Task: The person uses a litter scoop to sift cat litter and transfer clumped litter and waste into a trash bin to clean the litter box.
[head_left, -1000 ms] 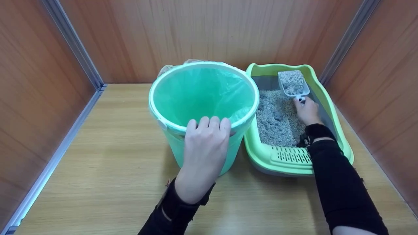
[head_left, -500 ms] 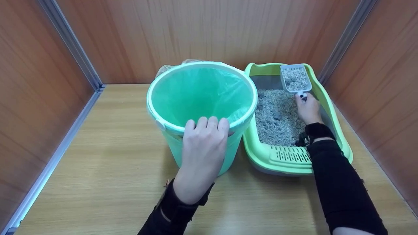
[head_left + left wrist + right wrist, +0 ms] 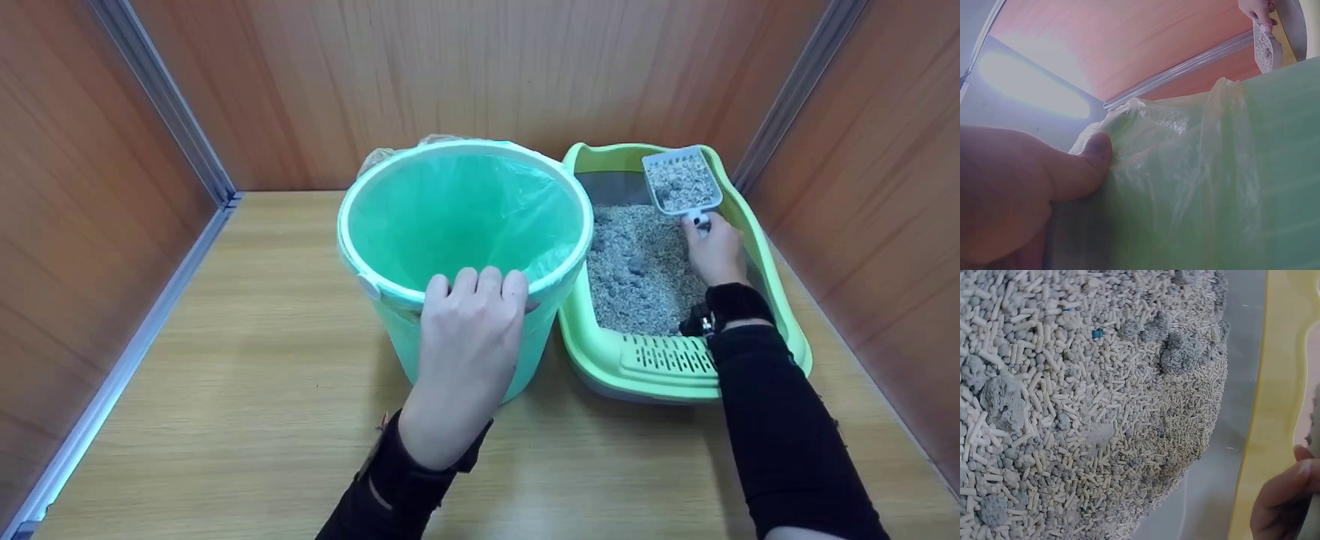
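Observation:
My left hand [image 3: 471, 337] grips the near rim of a mint-green trash bin [image 3: 540, 330], its fingers hooked over the edge. A thin green bag [image 3: 465, 202] lines the bin; in the left wrist view the thumb presses against the bag's folded-over plastic [image 3: 1179, 152]. My right hand [image 3: 716, 251] holds a pale litter scoop [image 3: 681, 182] by its handle, above the back of a green litter box [image 3: 637, 379]. Grey litter lies in the scoop's slotted pan. Under the hand the box is filled with litter [image 3: 1100, 382], pellets and several grey clumps among it.
The bin stands directly left of the litter box, the two rims almost side by side. Wood-grain panels [image 3: 480, 75] rise behind and on both sides, joined by metal corner strips [image 3: 172, 105]. Bare wooden floor [image 3: 277, 337] stretches left of the bin.
The scoop has moved slightly up and right, its pan now turned at a different angle and holding a smaller heap of litter. My left hand keeps its place on the bin's rim.

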{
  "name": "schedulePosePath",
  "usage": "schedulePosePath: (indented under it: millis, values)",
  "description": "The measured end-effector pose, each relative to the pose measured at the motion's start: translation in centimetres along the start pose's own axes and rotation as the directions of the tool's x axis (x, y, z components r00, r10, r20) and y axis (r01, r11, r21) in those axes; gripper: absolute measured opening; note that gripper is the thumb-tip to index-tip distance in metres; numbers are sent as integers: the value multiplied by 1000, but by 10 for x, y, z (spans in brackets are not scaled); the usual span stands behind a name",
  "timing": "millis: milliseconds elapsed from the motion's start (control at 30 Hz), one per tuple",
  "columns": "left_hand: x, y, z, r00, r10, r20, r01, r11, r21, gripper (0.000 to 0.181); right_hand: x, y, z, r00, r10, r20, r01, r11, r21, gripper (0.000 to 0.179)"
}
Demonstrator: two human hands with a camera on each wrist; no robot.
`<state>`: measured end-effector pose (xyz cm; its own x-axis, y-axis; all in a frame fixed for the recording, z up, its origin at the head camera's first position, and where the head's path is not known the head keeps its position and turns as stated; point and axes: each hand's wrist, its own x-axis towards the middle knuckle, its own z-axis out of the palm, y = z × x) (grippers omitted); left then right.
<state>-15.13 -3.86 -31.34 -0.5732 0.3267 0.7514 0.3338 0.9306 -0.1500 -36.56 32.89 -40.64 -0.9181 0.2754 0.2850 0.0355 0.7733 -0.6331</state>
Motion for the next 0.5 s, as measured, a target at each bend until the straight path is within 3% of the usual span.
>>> schedulePosePath:
  millis: [300, 500]
  values:
    - [0, 0, 0, 1000, 0, 15, 0, 1000, -10, 39, -3, 2, -3, 999, 32, -29, -32, 999, 9, 41]
    - [1, -1, 1, 1000, -2, 5, 2, 1000, -12, 41, -2, 1, -3, 999, 37, 13, -37, 999, 30, 36]
